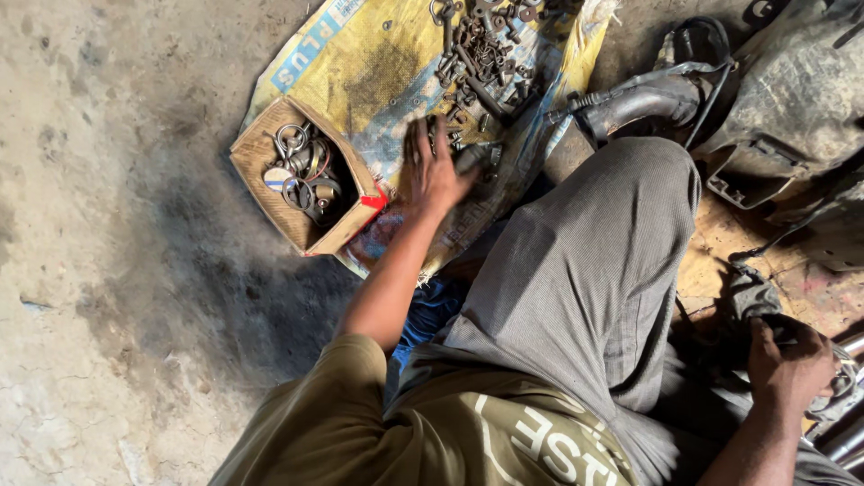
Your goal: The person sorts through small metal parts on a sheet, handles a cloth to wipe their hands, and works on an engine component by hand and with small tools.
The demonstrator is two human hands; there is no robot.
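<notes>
My left hand [434,166] reaches out over a yellow woven sack [378,63] spread on the floor, fingers apart and blurred, just above loose bolts near the sack's lower part. A heap of dark bolts and nuts [481,49] lies farther out on the sack. My right hand [787,364] is down at the lower right, closed on a grimy dark metal part [751,297] with a rag-like piece above it. My grey-trousered knee [612,234] sits between the two hands.
A small open cardboard box [301,175] with rings, clamps and washers stands left of my left hand. A black hose and dirty engine casing [792,81] lie at the upper right. Oil-stained concrete floor [117,234] spreads to the left. Metal tubes [841,432] show at the right edge.
</notes>
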